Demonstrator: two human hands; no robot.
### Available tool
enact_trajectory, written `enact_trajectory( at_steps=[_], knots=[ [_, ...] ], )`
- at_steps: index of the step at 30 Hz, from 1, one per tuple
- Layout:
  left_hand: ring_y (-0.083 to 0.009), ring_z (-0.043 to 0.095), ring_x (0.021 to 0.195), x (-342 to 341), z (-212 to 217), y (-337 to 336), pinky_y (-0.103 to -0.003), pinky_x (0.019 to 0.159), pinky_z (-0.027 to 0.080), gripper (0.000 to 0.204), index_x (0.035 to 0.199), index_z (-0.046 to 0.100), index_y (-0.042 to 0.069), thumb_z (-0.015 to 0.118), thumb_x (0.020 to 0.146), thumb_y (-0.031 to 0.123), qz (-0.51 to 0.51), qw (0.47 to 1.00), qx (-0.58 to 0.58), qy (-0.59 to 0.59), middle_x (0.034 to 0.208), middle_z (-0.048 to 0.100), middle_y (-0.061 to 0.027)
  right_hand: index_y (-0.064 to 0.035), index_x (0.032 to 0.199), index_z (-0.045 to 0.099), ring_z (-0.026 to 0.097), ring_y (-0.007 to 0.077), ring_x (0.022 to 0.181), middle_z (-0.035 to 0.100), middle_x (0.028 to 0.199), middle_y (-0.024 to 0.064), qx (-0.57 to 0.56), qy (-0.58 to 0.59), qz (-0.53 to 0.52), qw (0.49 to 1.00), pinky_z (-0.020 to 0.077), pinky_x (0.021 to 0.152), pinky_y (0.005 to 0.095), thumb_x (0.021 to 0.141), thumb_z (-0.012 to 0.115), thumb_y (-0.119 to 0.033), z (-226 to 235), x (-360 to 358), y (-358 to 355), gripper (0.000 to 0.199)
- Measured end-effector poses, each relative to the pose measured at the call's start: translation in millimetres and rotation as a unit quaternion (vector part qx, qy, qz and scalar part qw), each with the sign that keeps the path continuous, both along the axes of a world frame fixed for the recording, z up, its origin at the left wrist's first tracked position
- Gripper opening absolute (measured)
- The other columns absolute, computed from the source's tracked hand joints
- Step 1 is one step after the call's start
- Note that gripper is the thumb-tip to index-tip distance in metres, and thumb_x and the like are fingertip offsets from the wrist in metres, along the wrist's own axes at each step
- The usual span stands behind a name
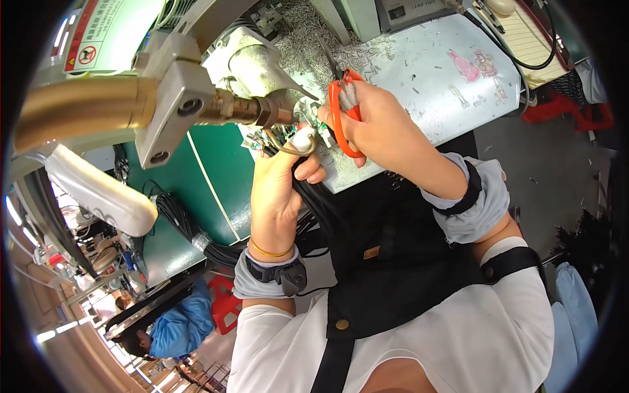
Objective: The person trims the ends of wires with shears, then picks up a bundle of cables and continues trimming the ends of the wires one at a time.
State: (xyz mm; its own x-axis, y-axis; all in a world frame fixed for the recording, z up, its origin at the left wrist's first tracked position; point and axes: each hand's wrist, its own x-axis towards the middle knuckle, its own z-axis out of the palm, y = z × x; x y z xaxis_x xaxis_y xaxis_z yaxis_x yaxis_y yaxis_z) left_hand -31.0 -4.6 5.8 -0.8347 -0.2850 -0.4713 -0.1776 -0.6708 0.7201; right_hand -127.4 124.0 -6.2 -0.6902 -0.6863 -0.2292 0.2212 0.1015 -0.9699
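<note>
My right hand (386,124) is closed around a pair of scissors with orange handles (336,121); the dark blades point away from me over the bench. My left hand (278,187) is curled around a bundle of black cables (316,196) that hangs down in front of my apron. Small green and white pieces (253,143) show at the cable ends, too small to name. The fingertips of both hands nearly meet beside a bent metal tube and a brass fitting (267,112), which partly hide the left fingers.
A thick brass-coloured pipe (85,111) and a metal clamp block (173,105) reach in from the left. Many small metallic clippings (308,46) litter the pale work plate (419,85). Coiled black cables (177,213) lie on the green mat (216,170). Another person in blue (180,324) sits lower left.
</note>
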Motion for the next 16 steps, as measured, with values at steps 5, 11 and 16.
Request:
enact_trajectory(
  at_steps=[5, 11, 16],
  knots=[
    [-0.0076, 0.032, 0.044, -0.2, 0.2, -2.9, -0.023, 0.043, 0.03, 0.02, 0.094, 0.049, 0.0, 0.059, 0.079, 0.009, 0.001, 1.0, -0.031, 0.0, 0.064, 0.045, -0.0017, -0.0013, 0.079, 0.049, 0.041, 0.008, 0.039, 0.046, 0.051, 0.0009, -0.006, -0.009, -0.003, 1.0, 0.0329, 0.037, 0.0239, 0.083, 0.053, -0.012, 1.1, 1.5, 0.0, 0.012],
    [-0.0075, 0.032, 0.044, 1.7, 1.5, -2.8, -0.024, 0.043, 0.03, 0.024, 0.096, 0.049, 0.0, 0.061, 0.078, 0.011, -0.014, 0.998, -0.066, 0.012, 0.065, 0.045, -0.0018, 0.001, 0.085, 0.051, 0.044, 0.009, 0.043, 0.049, 0.057, 0.0036, 0.01, 0.038, 0.007, 0.999, 0.0358, 0.039, 0.024, 0.081, 0.047, -0.004, -1.6, 2.4, 0.9, 0.008],
    [-0.0075, 0.031, 0.044, 3.8, 2.2, 1.3, -0.025, 0.044, 0.03, 0.028, 0.098, 0.048, 0.001, 0.062, 0.077, 0.013, -0.002, 0.992, -0.126, 0.009, 0.065, 0.046, -0.0021, 0.0015, 0.089, 0.053, 0.045, 0.0101, 0.045, 0.053, 0.061, 0.0058, 0.064, 0.142, 0.005, 0.988, 0.0387, 0.042, 0.0257, 0.08, 0.051, -0.008, -2.0, 1.9, 1.4, 0.013]
  ],
)
